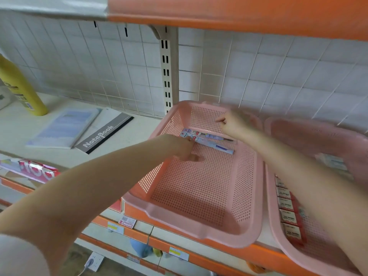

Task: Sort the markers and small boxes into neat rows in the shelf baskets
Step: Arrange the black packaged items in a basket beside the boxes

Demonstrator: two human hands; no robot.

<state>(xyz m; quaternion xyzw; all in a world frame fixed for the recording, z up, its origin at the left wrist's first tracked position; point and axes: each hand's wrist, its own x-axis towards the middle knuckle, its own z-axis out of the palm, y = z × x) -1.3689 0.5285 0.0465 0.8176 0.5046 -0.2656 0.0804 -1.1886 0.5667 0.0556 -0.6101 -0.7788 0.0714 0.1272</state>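
Shelf baskets come first: the main pink basket (189, 220) sits on the cream shelf (139, 132) w/ its front rim out at the orange edge, prob. so the mesh floor is easy to reach from above. A second pink basket (298, 136) stands just beside it on the right, partly hidden by the person's right forearm. Two notebooks (83, 132) lie flat well to the left, apart from the sorting. Both arms reach into the main basket. The left hand (185, 148) is low near the left wall, fingers curled; the thumb meets the left end of the front pack and the fingertips lie on the mesh just below it, so it looks to pinch that end, likely to square the pack up, tho blur leaves some doubt. The right hand (229, 122) hangs near the back wall above the packs' far end, fingers bunched together; whether they hold anything cannot be told, too blurred. The marker packs (211, 141), approx. two long flat ones, lie side by side across the back of the basket, close to the rear wall, a sensible start since later rows can then fill toward the front. The rest of that floor is bare mesh, so the job seems early. The small boxes (286, 206), marked 2B, stand in one row along the second basket's left wall, edges touching, which keeps the line tidy.
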